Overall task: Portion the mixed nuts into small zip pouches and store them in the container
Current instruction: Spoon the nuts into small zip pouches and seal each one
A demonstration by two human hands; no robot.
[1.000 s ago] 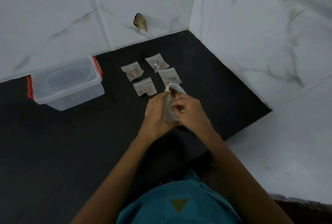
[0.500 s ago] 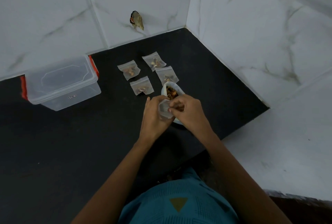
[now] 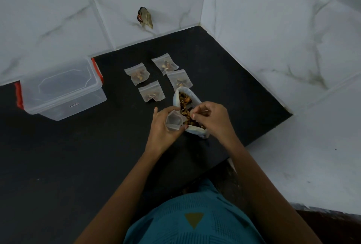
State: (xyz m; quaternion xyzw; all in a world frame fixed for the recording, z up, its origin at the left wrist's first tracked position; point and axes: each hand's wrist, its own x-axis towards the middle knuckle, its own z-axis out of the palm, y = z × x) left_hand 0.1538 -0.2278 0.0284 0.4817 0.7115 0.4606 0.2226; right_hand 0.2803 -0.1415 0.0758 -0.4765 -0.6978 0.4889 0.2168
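A white bag of mixed nuts [image 3: 184, 98] lies open on the black counter [image 3: 78, 155]. My left hand [image 3: 165, 128] holds a small clear zip pouch [image 3: 174, 120] with its mouth open, just left of the bag. Over the bag's nuts, my right hand [image 3: 212, 118] has its fingertips pinched together; what they pinch is too small to tell. Several filled pouches lie beyond the bag, among them one at the far left [image 3: 137, 73] and one nearest the bag [image 3: 179, 79]. The clear plastic container [image 3: 60, 91] with red clips stands lidded at the left.
White marble-tiled walls [image 3: 273, 38] close the counter at the back and right. A small dark object [image 3: 145, 17] hangs on the back wall. The counter's front right edge [image 3: 254, 142] ends close to my right arm.
My hands have parted: the left drew the open pouch to the left of the bag, and the right moved over the nuts. The view shifted slightly.
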